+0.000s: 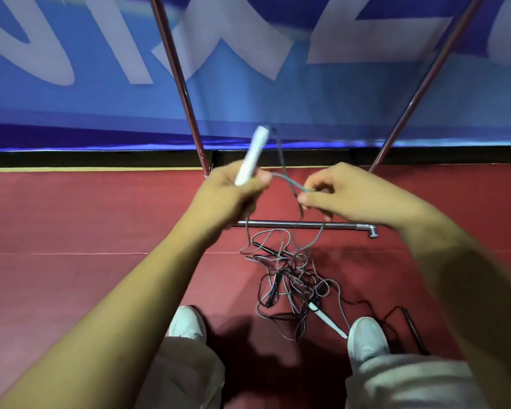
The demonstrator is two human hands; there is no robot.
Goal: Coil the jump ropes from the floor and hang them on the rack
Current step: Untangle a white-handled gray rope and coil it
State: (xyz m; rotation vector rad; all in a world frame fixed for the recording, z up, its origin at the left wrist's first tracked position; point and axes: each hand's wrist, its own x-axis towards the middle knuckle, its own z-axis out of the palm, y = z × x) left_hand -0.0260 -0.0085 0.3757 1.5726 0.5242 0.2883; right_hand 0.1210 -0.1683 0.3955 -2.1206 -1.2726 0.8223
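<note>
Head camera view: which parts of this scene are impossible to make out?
All in the head view:
Rack poles: cut off by the top edge, hanging bar unseen.
Rope pile: grey and black cords overlap; the number of ropes is unclear.
White handle in the left hand: motion-blurred.
Grey cord: the right hand covers its pinched part.
Banner lettering: blurred, cropped by the top edge.

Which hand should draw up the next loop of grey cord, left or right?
Right, probably. The right hand already pinches the grey cord, with strands hanging below it to the tangle. The left hand is taken up gripping the white handle.
</note>
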